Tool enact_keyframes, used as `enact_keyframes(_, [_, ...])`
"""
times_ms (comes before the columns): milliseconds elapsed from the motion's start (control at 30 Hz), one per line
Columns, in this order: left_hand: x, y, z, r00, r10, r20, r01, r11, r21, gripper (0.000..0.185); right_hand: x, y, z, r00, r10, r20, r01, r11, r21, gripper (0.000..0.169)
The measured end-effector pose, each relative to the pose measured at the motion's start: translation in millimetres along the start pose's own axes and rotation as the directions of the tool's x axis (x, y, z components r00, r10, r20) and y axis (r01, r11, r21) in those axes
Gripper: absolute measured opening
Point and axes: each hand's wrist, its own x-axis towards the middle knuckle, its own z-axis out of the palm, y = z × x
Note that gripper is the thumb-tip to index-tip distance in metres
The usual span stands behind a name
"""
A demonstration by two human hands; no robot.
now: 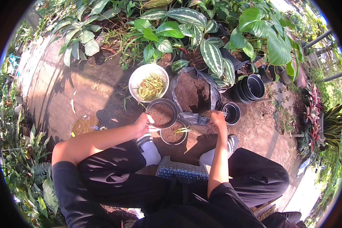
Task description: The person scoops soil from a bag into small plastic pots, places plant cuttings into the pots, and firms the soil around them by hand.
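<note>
My left hand (144,124) grips the rim of a round black plastic pot (175,116) with brown soil (159,114) in it. This pot is held above and partly over a second pot of soil (171,134), which has a few yellow-green cut stems (182,130) at its edge. My right hand (217,118) is closed at the near right edge of a black plastic bag (216,98) full of potting soil (191,88). A small hand tool (205,113) seems to extend from its fingers toward the soil; most of it is hidden.
A white bucket (134,74) beside the bag holds yellow-green plant cuttings (152,87). Right of the bag are an empty black pot (233,114) and stacked black pots (249,88). Leafy potted plants (188,31) line the back. A woven stool (182,171) stands between my legs.
</note>
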Motion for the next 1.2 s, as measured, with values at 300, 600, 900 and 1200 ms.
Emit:
enact_keyframes(300, [0, 1, -2, 0.999, -0.023, 0.034, 0.023, 1.000, -0.021, 0.018, -1, -29, -8, 0.998, -0.008, -0.055, -0.006, 0.967, -0.253, 0.042])
enact_keyframes(600, [-10, 5, 8, 0.998, 0.061, 0.031, -0.061, 0.998, 0.005, 0.025, 16, -1, 9, 0.999, -0.044, -0.026, 0.039, 0.986, -0.159, 0.043])
enact_keyframes(900, [1, -1, 5, 1.000, 0.019, -0.011, -0.019, 1.000, -0.016, 0.011, 4, 6, 43, 0.968, -0.143, -0.207, 0.099, 0.973, -0.209, 0.036])
enact_keyframes(1200, [-4, 0, 3, 0.996, 0.028, 0.084, -0.028, 1.000, 0.007, 0.022, 5, -9, 57, 0.959, -0.190, -0.208, 0.193, 0.981, -0.007, 0.034])
